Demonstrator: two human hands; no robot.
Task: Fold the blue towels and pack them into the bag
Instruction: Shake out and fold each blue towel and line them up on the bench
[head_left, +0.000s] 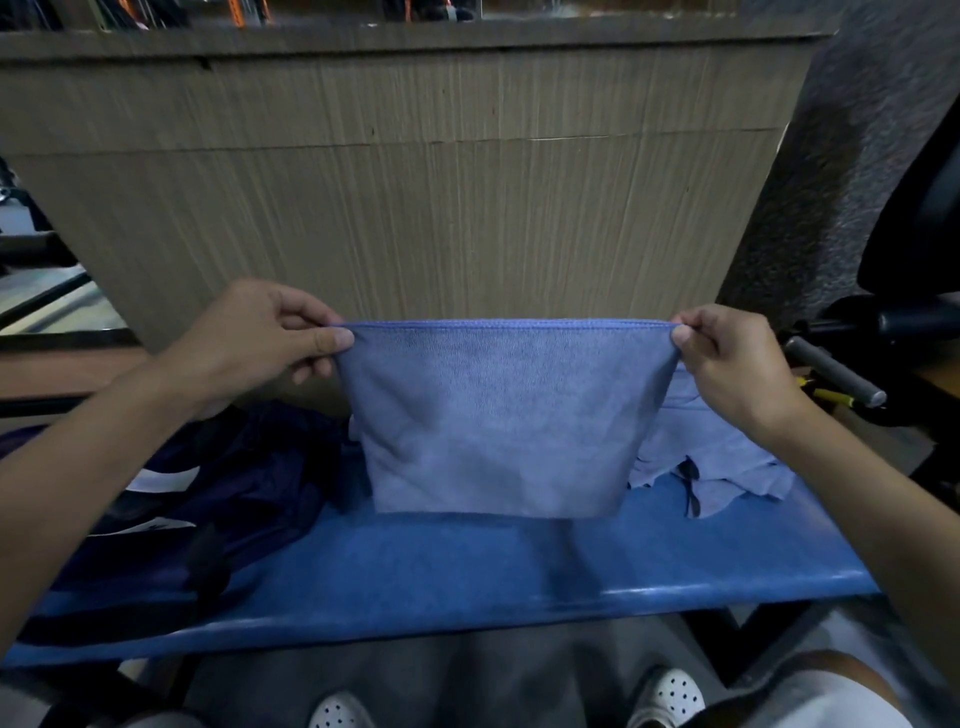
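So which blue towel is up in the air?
The held towel, pinched at its top corners by the left hand and right hand. The other towels lie crumpled on the blue bench.

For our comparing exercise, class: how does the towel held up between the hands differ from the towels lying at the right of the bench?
The held towel hangs stretched and smooth, its top corners pinched by the left hand and right hand; the loose towels lie crumpled on the blue bench, not held. The held towel shows one straight hemmed top edge; the loose towels show overlapping uneven edges. Both are the same pale blue.
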